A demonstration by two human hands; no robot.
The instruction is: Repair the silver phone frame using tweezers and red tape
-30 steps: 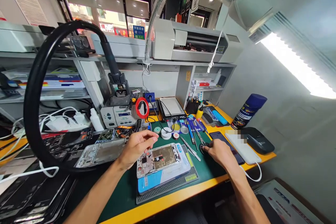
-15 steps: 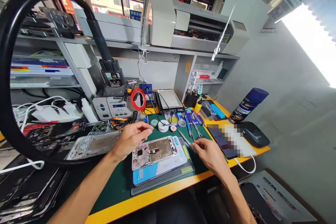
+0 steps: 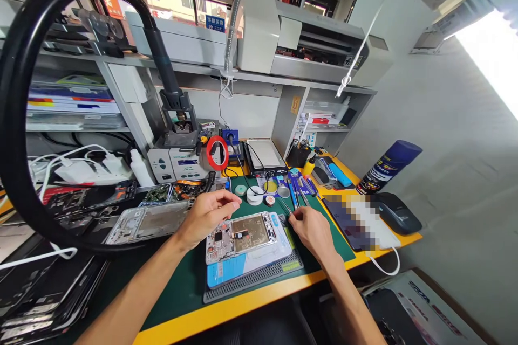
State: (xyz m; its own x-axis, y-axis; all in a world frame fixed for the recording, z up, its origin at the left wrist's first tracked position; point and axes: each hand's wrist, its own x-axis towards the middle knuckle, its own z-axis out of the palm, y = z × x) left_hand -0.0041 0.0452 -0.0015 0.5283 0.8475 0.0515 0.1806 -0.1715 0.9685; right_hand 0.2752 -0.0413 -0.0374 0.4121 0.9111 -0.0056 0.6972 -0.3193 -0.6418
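My left hand [image 3: 210, 214] hovers over the upper left corner of an opened phone [image 3: 253, 234], thumb and forefinger brought close together. Whatever may be between those fingertips is too small to make out. To the phone's right, my right hand [image 3: 311, 227] is closed round a pair of metal tweezers [image 3: 285, 206], their tips pointing up and left. The phone lies with its bare frame and circuit parts facing up, on a white and blue pad [image 3: 226, 274]. Beneath that is a grey perforated mat [image 3: 259, 282].
Behind the phone stand a white spool [image 3: 254, 195] and small round tins. A second phone frame [image 3: 148, 222] lies left, beside stacked phone parts [image 3: 52, 302]. A black lamp ring [image 3: 14, 118] arches at left. Rightward are a dark phone [image 3: 348, 221] and a spray can [image 3: 388, 167].
My right hand has moved left with the tweezers, nearer the phone. My left hand keeps nearly the same pose above the phone's corner. The whole view has shifted slightly.
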